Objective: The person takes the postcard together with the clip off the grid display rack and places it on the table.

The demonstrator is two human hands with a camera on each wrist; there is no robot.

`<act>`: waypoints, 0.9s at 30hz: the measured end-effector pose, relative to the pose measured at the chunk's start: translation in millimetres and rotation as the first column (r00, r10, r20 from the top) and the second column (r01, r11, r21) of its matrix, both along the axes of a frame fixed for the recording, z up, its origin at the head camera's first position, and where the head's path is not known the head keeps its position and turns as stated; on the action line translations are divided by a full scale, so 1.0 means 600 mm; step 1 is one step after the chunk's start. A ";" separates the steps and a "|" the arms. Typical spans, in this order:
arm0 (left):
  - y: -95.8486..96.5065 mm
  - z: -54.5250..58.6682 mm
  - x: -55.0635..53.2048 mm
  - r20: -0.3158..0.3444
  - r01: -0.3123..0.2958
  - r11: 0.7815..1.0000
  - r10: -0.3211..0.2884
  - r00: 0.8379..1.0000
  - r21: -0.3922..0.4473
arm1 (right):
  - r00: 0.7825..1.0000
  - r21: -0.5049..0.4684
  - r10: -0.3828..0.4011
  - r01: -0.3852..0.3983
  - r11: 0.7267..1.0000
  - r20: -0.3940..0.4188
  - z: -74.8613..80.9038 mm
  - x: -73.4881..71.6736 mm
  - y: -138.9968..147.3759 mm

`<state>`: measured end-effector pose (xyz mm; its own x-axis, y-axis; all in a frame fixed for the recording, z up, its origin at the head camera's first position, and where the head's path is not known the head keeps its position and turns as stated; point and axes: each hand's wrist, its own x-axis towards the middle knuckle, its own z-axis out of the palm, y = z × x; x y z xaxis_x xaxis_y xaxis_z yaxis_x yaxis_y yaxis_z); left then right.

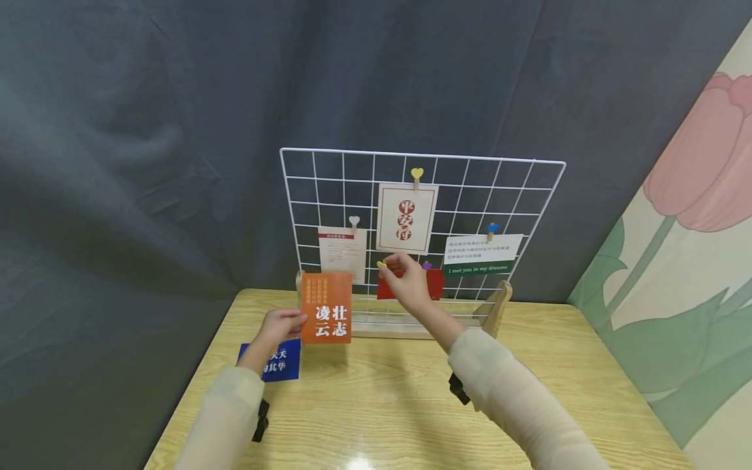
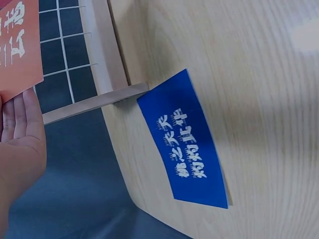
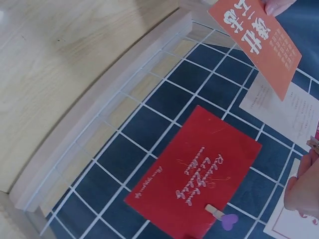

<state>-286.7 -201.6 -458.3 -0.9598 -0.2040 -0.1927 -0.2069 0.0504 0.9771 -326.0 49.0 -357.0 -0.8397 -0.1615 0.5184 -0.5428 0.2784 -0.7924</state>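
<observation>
My left hand (image 1: 281, 328) pinches an orange card (image 1: 326, 308) with white characters by its left edge, upright in front of the white wire grid (image 1: 317, 176). In the left wrist view, the fingers lie behind that card. My right hand (image 1: 407, 281) is raised before the middle of the grid, pinching a small clip (image 1: 382, 264) with a yellow heart between thumb and fingertips. Behind this hand, a red card (image 3: 199, 174) hangs from a purple heart clip (image 3: 222, 217). Just above it is a white card (image 1: 407, 219) with red characters, under another yellow heart clip (image 1: 417, 174).
A pale printed card (image 1: 343, 254) hangs at left by a white heart clip (image 1: 354, 221). At right, a white-and-green card (image 1: 484, 254) hangs by a blue heart clip (image 1: 492, 228). A blue card (image 2: 184, 142) lies on the wooden table (image 1: 352, 398), near the grid's wooden base (image 1: 399, 331).
</observation>
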 end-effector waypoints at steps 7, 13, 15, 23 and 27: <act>0.004 -0.020 0.009 0.003 -0.006 1.000 0.006 1.000 0.006 | 1.000 0.000 0.004 -0.003 1.000 0.029 -0.014 0.007 0.011; 0.004 -0.040 0.018 0.009 -0.007 1.000 0.007 1.000 0.013 | 0.999 0.002 -0.007 0.007 1.000 0.034 -0.026 0.010 0.019; 0.005 -0.045 0.021 0.008 -0.009 1.000 0.009 1.000 0.021 | 0.999 0.003 -0.016 0.016 1.000 0.039 -0.030 0.011 0.022; 0.008 -0.062 0.034 0.034 -0.020 1.000 0.020 0.999 0.022 | 0.997 0.003 -0.031 0.031 1.000 0.075 -0.049 0.017 0.035; 0.009 -0.073 0.038 0.047 -0.021 0.999 0.019 0.999 0.034 | 0.997 0.013 -0.057 0.056 0.998 0.057 -0.059 0.018 0.040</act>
